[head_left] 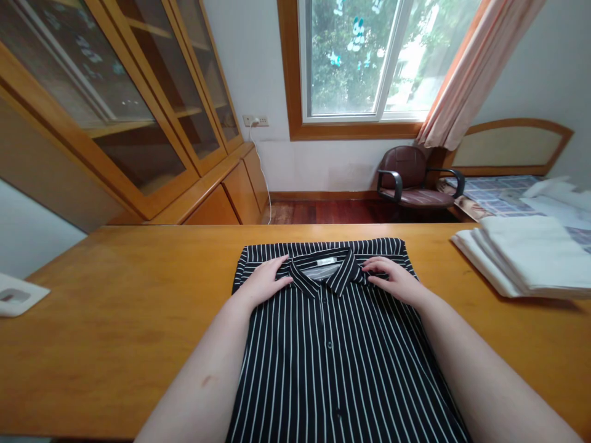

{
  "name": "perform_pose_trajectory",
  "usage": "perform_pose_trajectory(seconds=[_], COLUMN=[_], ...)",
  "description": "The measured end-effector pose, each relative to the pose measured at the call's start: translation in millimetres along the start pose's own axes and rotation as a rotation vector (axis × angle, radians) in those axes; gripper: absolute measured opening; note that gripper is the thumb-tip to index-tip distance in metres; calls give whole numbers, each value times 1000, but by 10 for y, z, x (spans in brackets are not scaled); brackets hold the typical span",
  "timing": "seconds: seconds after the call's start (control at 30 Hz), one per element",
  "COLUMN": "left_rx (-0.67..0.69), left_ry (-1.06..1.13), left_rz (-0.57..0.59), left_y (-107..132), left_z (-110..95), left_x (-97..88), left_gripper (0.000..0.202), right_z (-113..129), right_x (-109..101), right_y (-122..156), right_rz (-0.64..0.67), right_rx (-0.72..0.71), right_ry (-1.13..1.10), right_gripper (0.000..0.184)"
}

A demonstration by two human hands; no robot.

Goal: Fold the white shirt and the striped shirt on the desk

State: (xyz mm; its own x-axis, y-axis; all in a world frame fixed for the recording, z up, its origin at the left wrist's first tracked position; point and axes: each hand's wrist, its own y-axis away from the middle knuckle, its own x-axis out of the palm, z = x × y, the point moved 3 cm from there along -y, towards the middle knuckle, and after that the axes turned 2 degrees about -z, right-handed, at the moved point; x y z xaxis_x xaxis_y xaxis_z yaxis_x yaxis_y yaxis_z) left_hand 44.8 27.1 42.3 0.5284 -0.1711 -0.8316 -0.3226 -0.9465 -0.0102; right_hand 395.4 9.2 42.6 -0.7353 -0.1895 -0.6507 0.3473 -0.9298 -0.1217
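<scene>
A black shirt with thin white stripes (330, 357) lies folded, front up, on the wooden table (120, 320), its collar pointing away from me. My left hand (265, 282) rests flat on the shirt's left shoulder, fingertips touching the collar's left side. My right hand (392, 280) lies flat on the right shoulder, fingers stretched out against the collar's right side. Neither hand holds anything.
A stack of folded white cloths (526, 261) sits at the table's right end. A white flat object (16, 295) lies at the left edge. Beyond the table stand a wooden glass-door cabinet (138, 123), a brown armchair (410, 178) and a bed (508, 191) under the window.
</scene>
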Motion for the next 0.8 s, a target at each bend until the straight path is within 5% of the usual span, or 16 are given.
perform_pose_trajectory(seconds=[0.23,0.47,0.67,0.8], left_rx=[-12,364,411,371], left_ry=[93,89,117,62], left_rz=[-68,63,214,118], left_y=[-49,18,111,119], left_z=[-161,-364,-509,-524], left_x=[179,70,81,71], left_gripper=[66,28,32,34], right_z=[191,88,50,62], right_x=[415,402,411,421], right_y=[99,96,127,108], right_rz=[419,248,374,398], right_rx=[150,385,467,433], right_ry=[-596,-852,-809,-885], right_gripper=[52,73,61,46])
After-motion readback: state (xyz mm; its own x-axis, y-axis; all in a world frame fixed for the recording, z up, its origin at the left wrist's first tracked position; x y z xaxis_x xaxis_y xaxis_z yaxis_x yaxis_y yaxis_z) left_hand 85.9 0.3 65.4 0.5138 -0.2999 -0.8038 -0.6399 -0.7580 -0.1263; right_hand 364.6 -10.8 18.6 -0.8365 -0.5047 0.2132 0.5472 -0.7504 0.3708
